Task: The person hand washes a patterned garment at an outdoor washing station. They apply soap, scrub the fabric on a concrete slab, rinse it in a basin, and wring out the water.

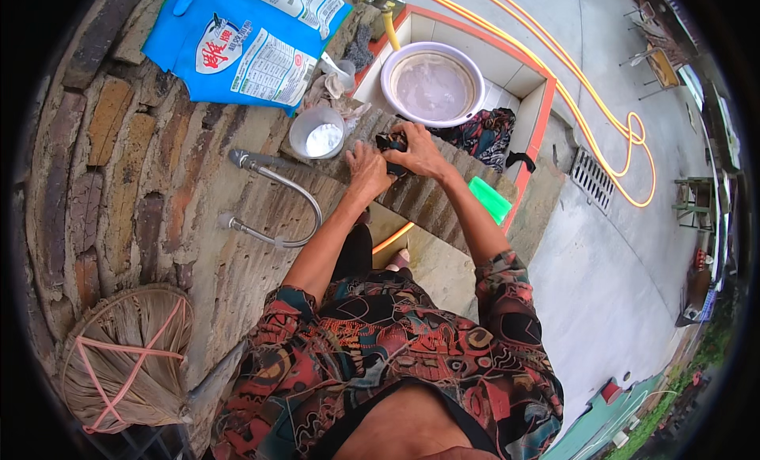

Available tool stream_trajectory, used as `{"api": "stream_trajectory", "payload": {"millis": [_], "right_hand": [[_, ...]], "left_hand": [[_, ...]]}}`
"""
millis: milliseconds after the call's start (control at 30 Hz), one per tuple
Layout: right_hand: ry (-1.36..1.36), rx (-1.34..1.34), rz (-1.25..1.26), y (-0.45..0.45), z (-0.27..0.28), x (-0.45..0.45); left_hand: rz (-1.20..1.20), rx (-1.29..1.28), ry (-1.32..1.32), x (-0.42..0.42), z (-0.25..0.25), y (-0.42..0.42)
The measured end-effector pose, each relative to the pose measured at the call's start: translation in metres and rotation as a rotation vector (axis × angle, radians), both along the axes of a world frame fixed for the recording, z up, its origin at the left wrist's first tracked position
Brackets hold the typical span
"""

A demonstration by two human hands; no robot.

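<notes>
Both hands meet over a ridged stone washboard slab (442,213). My left hand (367,166) presses on a bunched dark cloth (392,144), and my right hand (420,151) grips the same cloth from the other side. Beside my left hand stands a translucent plastic cup (317,132) holding white powder. Beyond the slab, a lavender basin (433,83) of cloudy water sits in a tiled sink. Wet patterned fabric (490,136) lies in the sink against the basin. A bright green block or box (490,200) rests on the slab's right part.
A large blue detergent bag (249,44), a crumpled rag (329,95) and a clear scoop (338,71) lie at the upper left. Red-edged sink walls (537,136) rise at right. A braided metal hose (303,193) bends out at left. Yellow hose (594,109) and a drain grate (592,178) lie on the ground.
</notes>
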State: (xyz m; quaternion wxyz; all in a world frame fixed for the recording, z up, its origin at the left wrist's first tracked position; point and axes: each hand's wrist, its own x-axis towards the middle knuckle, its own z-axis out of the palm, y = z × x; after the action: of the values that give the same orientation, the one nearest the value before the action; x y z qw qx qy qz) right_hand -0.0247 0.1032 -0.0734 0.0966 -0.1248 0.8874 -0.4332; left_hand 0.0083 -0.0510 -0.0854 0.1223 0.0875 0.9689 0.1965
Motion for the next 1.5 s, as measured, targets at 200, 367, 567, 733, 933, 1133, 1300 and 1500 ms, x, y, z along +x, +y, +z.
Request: {"api": "stream_trajectory", "payload": {"millis": [200,367,567,733,933,1133,1300,1500], "right_hand": [[0.122,0.099,-0.091,0.058,0.059,-0.006],[0.218,-0.144,-0.687,0.101,0.093,-0.049],[0.241,-0.317,-1.082,0.163,0.020,-0.115],[0.197,0.413,-0.756,0.152,-0.089,-0.143],[-0.309,0.173,-0.797,0.128,-0.127,-0.204],[-0.260,0.467,-0.541,0.084,-0.214,-0.208],[-0.206,0.588,0.025,0.093,-0.251,-0.199],[-0.051,-0.002,-0.386,0.089,-0.219,-0.234]], "left_hand": [[-0.045,0.402,0.126,-0.047,0.020,0.027],[0.225,0.928,0.070,-0.144,0.024,0.057],[0.279,0.857,0.200,-0.242,-0.013,0.049],[0.153,0.480,-0.114,-0.255,-0.042,0.045],[0.456,0.561,-0.347,-0.269,-0.085,0.057],[0.589,0.512,-0.421,-0.274,-0.114,0.074],[0.720,0.628,-0.508,-0.274,-0.117,0.074],[0.925,0.978,-0.957,-0.291,-0.134,0.065]]}}
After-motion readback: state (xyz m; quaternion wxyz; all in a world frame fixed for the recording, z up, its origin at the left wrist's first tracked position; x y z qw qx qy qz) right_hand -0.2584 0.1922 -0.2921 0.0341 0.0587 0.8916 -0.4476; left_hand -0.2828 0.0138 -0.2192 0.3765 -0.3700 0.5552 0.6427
